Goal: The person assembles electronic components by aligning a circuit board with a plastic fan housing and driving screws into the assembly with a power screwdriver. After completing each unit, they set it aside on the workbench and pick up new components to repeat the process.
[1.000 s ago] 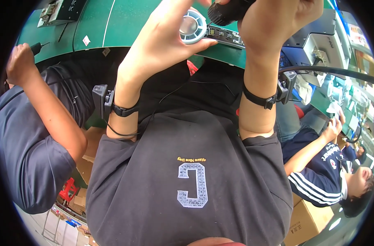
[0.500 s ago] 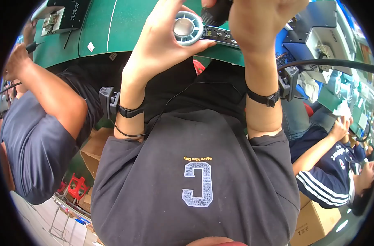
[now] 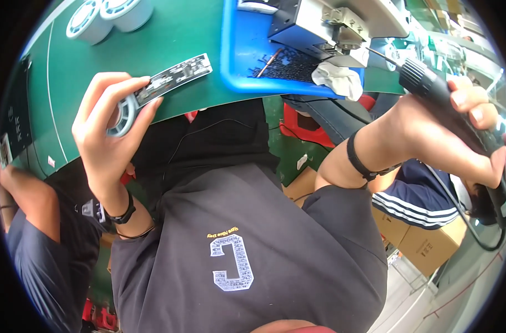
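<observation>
My left hand (image 3: 100, 130) is closed round a light blue ring-shaped housing (image 3: 125, 117). A narrow black circuit board (image 3: 178, 76) extends from the housing toward the far right, pinched at its near end by thumb and finger, above the green table. Out to the right, my right hand (image 3: 450, 133) is wrapped round a black electric screwdriver (image 3: 431, 83) with a cable. Its thin bit points left at the front of a boxy screw feeder (image 3: 306, 30); whether the bit touches the feeder I cannot tell.
The feeder stands in a blue tray (image 3: 228, 66) beside dark screws (image 3: 292, 64) and a white cloth (image 3: 342, 80). Two round light blue housings (image 3: 92, 25) sit at the far left of the green table (image 3: 175, 33). Co-workers sit close on both sides; a red stool (image 3: 303, 127) is under the table.
The screwdriver has left the circuit board and swung far right to the screw feeder. My left hand, holding the housing and board, has shifted left and nearer, and the view has turned right.
</observation>
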Tool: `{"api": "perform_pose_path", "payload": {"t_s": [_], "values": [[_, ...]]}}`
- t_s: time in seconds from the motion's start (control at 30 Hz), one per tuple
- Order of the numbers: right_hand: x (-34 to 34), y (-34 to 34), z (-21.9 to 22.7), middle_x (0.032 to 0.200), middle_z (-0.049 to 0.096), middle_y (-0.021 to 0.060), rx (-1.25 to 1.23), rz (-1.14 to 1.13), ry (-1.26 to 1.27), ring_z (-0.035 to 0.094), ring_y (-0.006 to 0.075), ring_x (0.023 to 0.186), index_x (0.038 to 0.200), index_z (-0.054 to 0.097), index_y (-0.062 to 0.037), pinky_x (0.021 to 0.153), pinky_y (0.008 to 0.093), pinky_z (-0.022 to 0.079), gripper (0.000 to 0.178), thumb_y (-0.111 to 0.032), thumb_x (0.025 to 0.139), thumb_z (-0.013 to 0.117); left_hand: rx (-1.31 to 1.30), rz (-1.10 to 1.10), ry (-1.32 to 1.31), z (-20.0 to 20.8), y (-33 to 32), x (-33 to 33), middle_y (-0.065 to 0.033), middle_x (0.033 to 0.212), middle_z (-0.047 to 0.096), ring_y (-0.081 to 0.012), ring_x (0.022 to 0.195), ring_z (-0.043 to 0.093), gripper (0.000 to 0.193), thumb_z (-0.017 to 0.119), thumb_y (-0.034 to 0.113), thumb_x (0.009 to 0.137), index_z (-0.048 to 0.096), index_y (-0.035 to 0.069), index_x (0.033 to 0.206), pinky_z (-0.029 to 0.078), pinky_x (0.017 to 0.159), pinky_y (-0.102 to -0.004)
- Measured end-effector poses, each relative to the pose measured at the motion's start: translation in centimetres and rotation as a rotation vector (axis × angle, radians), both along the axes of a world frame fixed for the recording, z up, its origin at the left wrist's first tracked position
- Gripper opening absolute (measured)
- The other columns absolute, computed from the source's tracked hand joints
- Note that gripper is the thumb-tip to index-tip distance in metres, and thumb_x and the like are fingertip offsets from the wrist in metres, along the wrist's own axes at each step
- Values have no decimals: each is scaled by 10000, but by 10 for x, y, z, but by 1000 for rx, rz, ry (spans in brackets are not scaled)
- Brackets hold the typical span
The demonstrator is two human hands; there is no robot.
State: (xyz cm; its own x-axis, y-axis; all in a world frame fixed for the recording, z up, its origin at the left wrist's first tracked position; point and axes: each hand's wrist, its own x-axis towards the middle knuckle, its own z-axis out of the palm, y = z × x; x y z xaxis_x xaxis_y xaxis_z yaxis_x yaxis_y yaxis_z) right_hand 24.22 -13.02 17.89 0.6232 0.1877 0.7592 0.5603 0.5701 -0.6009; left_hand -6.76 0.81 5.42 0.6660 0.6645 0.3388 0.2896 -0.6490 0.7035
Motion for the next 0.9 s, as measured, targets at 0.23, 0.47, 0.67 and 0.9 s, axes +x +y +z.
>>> {"api": "perform_pose_path", "payload": {"t_s": [0.23,0.47,0.67,0.9], "values": [[16,8,-13,572,414,39,-295,-51,-187,449,206,441,651,427,-110,484,320,403,434,-487,849,512,266,47,-136,-8,-3,14,-154,1090,675,-242,943,680,447,916,-24,668,736,-9,1077,560,797,-326],[22,3,-11,554,421,62,-250,62,-152,455,216,430,617,423,-93,483,326,426,475,-494,867,464,102,183,-280,-27,-11,5,-167,1110,687,-262,1012,674,583,926,-31,654,668,-39,1177,568,865,-360],[16,14,-18,582,444,66,-294,83,-199,450,209,423,717,461,-65,469,328,427,422,-446,899,463,101,127,-232,-30,-5,-1,-168,1082,701,-270,1028,675,584,918,-47,658,652,-44,1179,567,894,-356],[14,23,-18,602,446,56,-358,132,-154,445,194,444,776,477,-69,489,327,425,371,-422,892,493,65,127,-236,-32,-5,-3,-165,1081,703,-264,1028,673,577,918,-52,656,655,-41,1170,565,892,-354]]}}
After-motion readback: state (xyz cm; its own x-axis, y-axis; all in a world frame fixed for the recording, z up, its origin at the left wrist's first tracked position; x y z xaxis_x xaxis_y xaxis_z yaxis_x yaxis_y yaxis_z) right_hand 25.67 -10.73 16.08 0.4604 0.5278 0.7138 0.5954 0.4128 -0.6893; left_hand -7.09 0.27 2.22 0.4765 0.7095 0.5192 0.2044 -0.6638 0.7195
